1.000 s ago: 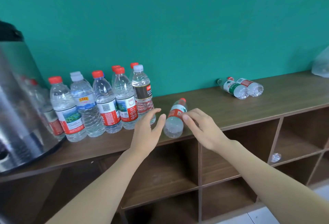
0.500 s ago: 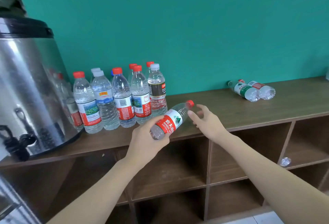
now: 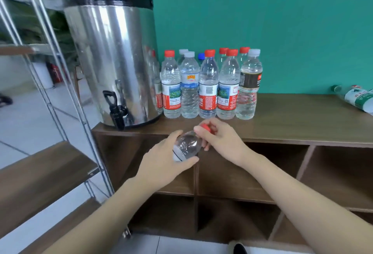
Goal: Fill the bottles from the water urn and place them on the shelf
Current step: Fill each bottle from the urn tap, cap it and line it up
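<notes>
An empty clear bottle (image 3: pixel 186 146) with a red cap (image 3: pixel 206 127) is held tilted in front of the wooden cabinet top (image 3: pixel 292 120). My left hand (image 3: pixel 163 163) grips its body from below. My right hand (image 3: pixel 220 138) pinches the red cap with fingers curled round it. The steel water urn (image 3: pixel 113 52) with a black lid stands at the cabinet's left end, its black tap (image 3: pixel 116 108) facing me. Several capped bottles (image 3: pixel 209 86) stand in a cluster right of the urn.
Two bottles (image 3: pixel 357 97) lie on their sides at the far right of the cabinet top. A metal-framed rack with wooden shelves (image 3: pixel 46 165) stands to the left. Open cubbies (image 3: pixel 228 175) sit below the top. The teal wall is behind.
My left hand lifted the lying bottle off the cabinet top and brought it toward me. My right hand moved onto the red cap. The view swung left toward the urn.
</notes>
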The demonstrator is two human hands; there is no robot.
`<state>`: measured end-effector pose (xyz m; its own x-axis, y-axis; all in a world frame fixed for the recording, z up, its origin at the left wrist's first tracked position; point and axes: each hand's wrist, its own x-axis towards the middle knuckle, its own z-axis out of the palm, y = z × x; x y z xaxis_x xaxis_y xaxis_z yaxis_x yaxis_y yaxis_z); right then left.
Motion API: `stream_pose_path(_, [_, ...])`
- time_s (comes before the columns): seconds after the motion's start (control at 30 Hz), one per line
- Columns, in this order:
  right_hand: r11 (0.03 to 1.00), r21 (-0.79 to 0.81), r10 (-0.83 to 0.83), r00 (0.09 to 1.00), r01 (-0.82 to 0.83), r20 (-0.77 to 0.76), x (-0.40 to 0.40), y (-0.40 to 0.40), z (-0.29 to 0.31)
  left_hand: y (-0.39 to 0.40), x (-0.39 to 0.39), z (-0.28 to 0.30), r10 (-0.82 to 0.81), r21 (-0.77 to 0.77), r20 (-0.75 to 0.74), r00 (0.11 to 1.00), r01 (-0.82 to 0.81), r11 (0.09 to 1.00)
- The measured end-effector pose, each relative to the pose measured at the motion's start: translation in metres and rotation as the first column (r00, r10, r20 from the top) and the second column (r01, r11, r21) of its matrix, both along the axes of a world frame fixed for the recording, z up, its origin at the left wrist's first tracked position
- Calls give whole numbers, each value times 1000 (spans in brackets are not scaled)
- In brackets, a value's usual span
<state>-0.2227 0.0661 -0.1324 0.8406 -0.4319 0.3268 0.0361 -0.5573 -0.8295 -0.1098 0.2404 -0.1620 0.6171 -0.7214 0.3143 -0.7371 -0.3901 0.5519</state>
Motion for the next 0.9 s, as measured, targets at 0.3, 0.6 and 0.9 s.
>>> stream_pose_path(0.3, [935,-354,-50,993,7,-112,57,41,-21,44,42,-41,133,-4,212,968,-135,991])
stream_pose_path(0.6, [909,-394,152,988,-139,1,101,50,-16,70,93,-23,-201,-132,-371,907,163,978])
stream_pose_path(0.9, [922,-358,137,989,-146,-49,106,46,-18,69,101,-37,-88,-157,-57,994,79,984])
